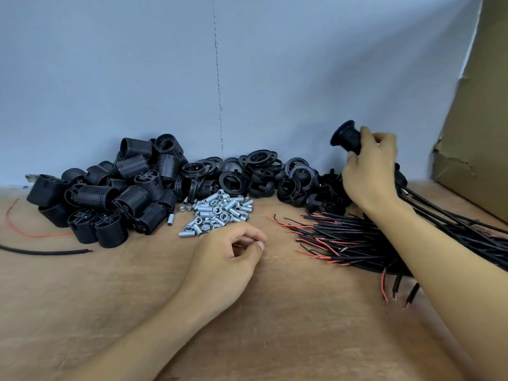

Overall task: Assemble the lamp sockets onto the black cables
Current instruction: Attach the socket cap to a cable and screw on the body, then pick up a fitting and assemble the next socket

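My right hand (371, 166) grips an assembled black lamp socket (347, 138) and holds it up at the back right, above the table. A bundle of black cables (371, 240) with bared red and black wire ends lies on the table under my right forearm. My left hand (233, 254) rests on the wooden table (137, 298) with its fingers loosely curled; whether it pinches anything cannot be seen. It lies just in front of a pile of small metal nuts and sleeves (220, 213).
Threaded black socket bodies (115, 193) are heaped at the left, black rings and caps (261, 174) along the blue wall. A loose black cable (46, 252) and a red wire (33, 233) lie far left. A cardboard sheet (475, 119) leans at the right.
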`<action>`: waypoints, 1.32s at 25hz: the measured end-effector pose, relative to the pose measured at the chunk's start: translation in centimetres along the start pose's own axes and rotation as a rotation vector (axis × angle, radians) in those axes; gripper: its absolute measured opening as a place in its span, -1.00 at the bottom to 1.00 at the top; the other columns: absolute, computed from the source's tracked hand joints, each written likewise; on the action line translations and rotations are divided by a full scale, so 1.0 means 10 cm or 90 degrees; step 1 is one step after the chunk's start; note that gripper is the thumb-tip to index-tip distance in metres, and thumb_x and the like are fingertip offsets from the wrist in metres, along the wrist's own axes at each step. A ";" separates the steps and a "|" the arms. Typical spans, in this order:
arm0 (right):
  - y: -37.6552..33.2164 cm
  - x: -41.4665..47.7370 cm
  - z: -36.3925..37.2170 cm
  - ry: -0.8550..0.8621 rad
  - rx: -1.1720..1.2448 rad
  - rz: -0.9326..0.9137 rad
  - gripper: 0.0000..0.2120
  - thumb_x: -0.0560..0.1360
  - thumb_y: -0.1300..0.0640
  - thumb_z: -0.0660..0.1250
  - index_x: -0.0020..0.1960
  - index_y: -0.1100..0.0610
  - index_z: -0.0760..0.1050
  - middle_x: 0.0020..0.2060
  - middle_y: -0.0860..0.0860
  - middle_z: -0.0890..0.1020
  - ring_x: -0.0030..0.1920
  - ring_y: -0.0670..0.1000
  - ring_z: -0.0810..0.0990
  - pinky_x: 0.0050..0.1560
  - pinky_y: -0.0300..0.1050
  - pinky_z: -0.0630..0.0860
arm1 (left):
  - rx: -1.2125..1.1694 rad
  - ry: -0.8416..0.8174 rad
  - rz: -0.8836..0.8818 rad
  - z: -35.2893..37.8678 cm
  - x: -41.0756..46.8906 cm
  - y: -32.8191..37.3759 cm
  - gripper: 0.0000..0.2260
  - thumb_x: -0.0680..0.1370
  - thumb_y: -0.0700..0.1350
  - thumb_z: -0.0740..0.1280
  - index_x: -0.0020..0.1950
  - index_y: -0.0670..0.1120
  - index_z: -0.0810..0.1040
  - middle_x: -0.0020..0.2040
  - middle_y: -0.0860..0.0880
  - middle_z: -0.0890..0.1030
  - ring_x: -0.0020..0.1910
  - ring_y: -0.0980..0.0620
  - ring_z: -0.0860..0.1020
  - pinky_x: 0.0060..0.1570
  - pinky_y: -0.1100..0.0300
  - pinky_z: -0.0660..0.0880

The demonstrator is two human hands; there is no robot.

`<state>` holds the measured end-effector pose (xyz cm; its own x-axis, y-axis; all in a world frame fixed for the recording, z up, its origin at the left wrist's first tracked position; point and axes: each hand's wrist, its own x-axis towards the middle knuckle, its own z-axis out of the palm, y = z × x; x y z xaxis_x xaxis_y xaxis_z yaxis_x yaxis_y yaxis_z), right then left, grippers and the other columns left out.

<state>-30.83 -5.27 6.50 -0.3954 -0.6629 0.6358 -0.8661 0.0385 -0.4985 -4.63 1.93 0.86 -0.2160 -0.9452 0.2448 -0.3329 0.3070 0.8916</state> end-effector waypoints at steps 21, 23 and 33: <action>-0.29 -0.37 0.22 -0.152 -0.115 -0.168 -0.70 0.58 0.15 0.27 0.26 0.13 0.62 0.26 0.12 0.59 0.31 0.19 0.46 0.39 -0.01 0.23 | 0.059 -0.017 -0.003 0.00 0.02 0.02 -0.75 0.55 -0.14 0.43 -0.13 0.27 0.65 -0.18 0.18 0.70 -0.19 0.19 0.59 -0.27 0.49 0.38; -0.38 -0.45 0.23 -0.175 -0.091 -0.182 -0.72 0.58 0.12 0.27 0.24 0.10 0.62 0.19 0.08 0.62 0.26 0.17 0.48 0.35 0.00 0.26 | 0.067 -0.018 0.004 0.00 0.03 0.00 -0.78 0.54 -0.15 0.43 -0.16 0.20 0.67 -0.19 0.19 0.70 -0.20 0.21 0.58 -0.27 0.49 0.38; -0.66 -0.89 0.37 -0.388 -0.040 -0.303 -0.65 0.65 -0.03 0.22 0.42 -0.07 0.47 0.31 -0.02 0.50 0.33 0.08 0.40 0.34 0.08 0.31 | 0.160 -0.007 0.136 0.05 0.00 -0.04 -0.84 0.50 -0.25 0.41 -0.17 0.02 0.63 -0.25 0.14 0.62 -0.16 0.17 0.58 -0.12 0.23 0.49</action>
<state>-20.47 -2.39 1.93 0.2455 -0.9124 0.3276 -0.9235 -0.3228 -0.2070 -4.99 1.86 0.31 -0.3149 -0.8552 0.4116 -0.4946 0.5180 0.6979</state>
